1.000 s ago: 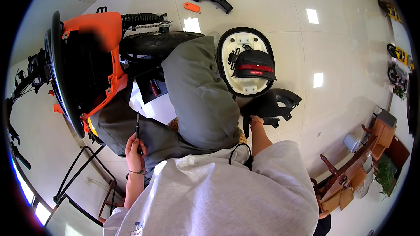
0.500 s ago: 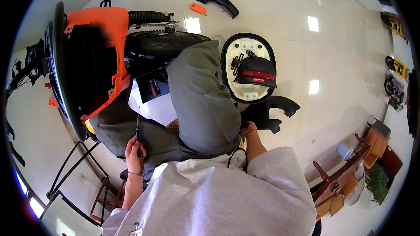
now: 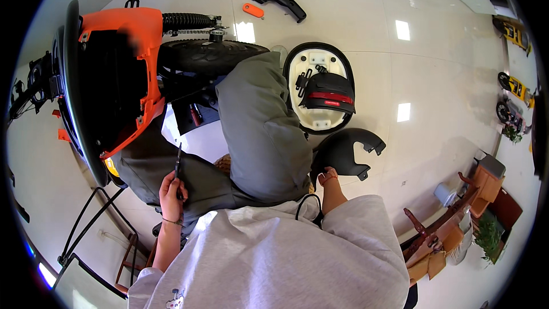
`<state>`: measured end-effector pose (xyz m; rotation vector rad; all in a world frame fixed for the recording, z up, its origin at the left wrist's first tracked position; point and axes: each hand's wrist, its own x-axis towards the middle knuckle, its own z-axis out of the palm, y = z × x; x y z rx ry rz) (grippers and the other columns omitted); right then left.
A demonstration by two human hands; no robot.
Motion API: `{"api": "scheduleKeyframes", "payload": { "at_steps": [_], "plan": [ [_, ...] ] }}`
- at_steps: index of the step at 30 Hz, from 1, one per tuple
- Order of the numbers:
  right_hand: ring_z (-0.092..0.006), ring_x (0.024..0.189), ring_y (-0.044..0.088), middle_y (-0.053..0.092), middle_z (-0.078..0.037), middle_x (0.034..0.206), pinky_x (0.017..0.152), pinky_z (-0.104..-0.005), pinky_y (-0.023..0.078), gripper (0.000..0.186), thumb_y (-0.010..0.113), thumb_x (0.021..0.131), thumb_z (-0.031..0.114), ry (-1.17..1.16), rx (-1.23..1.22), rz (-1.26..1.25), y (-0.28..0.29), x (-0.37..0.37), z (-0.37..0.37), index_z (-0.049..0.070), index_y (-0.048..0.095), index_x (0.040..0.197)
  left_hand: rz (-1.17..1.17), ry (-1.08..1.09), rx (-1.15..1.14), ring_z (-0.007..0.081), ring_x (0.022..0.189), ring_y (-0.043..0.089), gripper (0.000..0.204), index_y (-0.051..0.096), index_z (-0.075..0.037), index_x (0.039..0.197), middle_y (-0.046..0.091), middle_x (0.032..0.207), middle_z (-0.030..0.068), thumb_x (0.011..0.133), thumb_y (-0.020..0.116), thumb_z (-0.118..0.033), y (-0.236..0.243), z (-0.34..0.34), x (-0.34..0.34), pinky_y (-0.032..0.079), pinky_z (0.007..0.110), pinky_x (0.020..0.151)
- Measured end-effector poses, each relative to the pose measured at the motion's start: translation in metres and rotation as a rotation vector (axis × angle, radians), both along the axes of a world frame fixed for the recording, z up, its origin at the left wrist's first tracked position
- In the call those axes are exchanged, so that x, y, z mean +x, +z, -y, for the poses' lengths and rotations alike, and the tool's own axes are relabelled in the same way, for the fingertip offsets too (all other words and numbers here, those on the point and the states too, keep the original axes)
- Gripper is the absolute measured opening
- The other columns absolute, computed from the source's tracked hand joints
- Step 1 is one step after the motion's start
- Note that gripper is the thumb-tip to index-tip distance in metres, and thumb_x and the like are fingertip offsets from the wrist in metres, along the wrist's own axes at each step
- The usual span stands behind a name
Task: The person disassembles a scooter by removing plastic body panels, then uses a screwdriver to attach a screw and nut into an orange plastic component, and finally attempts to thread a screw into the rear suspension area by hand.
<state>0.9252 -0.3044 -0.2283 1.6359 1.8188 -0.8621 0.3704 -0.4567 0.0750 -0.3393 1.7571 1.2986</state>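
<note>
In my left hand (image 3: 171, 192), the fingers are wrapped round a slim dark hand tool (image 3: 178, 163) with a thin pointed end, which points away from me above my left thigh; its exact kind is too small to make out. Down beside my right thigh, my right hand (image 3: 327, 177) grips the near edge of a curved black plastic cover (image 3: 337, 151) with a notched cut-out on its right side. Just beyond the cover, an upturned seat (image 3: 295, 102) with a white underside lies on the floor. A black tail light housing (image 3: 330, 86) with a red lens rests in it.
To my left stands a motorbike with an orange body panel (image 3: 150, 34) and a black rear tyre (image 3: 214, 56). A long black plastic part (image 3: 280, 1) and a small orange piece (image 3: 253, 10) lie farther off on the floor. Brown wooden furniture (image 3: 452, 229) stands at the right.
The black cover has turned in my right hand, so more of its rounded face shows. My left hand keeps its hold on the tool. The whole view has shifted slightly.
</note>
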Motion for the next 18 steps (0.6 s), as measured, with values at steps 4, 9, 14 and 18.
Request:
{"api": "scheduleKeyframes", "payload": {
  "at_steps": [4, 9, 14, 18],
  "plan": [
    [-0.0284, 0.108, 0.05, 0.053, -0.018, 0.116, 0.076, -0.0405, 0.048, 0.027, 0.051, 0.082, 0.018, -0.353, -0.079, -0.083, -0.008, 0.018, 0.005, 0.007, 0.061, 0.105, 0.013, 0.021, 0.022, 0.0098, 0.052, 0.05, 0.026, 0.051, -0.001, 0.12, 0.054, 0.073, 0.0042, 0.095, 0.048, -0.009, -0.001, 0.005, 0.0, 0.039, 0.023, 0.046],
    [-0.0273, 0.103, 0.054, 0.052, -0.019, 0.121, 0.075, -0.0362, 0.049, 0.032, 0.053, 0.083, 0.021, -1.968, -0.086, -0.42, -0.007, -0.005, -0.008, 0.005, 0.057, 0.11, -0.009, 0.027, 0.065, 0.0101, 0.052, 0.051, 0.027, 0.051, -0.001, 0.12, 0.054, 0.073, 0.0042, 0.095, 0.048, -0.009, -0.002, 0.012, 0.006, 0.039, 0.023, 0.046],
    [-0.0201, 0.082, 0.063, 0.066, -0.004, 0.081, 0.075, -0.0339, 0.05, 0.02, 0.055, 0.085, 0.023, -1.422, -0.492, -0.001, 0.034, -0.039, -0.019, 0.007, 0.06, 0.096, -0.033, 0.041, 0.062, 0.0096, 0.053, 0.051, 0.027, 0.051, -0.001, 0.121, 0.054, 0.074, 0.0039, 0.095, 0.049, -0.011, 0.002, 0.019, 0.014, 0.039, 0.023, 0.046],
    [-0.0203, 0.068, 0.066, 0.069, -0.009, 0.079, 0.061, -0.0336, 0.05, 0.02, 0.055, 0.085, 0.023, -0.284, -0.7, 0.002, 0.05, -0.076, -0.048, 0.007, 0.067, 0.084, -0.038, 0.03, 0.072, 0.009, 0.052, 0.05, 0.025, 0.053, -0.001, 0.118, 0.052, 0.072, 0.0024, 0.096, 0.049, -0.014, 0.002, 0.016, 0.021, 0.038, 0.022, 0.046]
  ]
}}
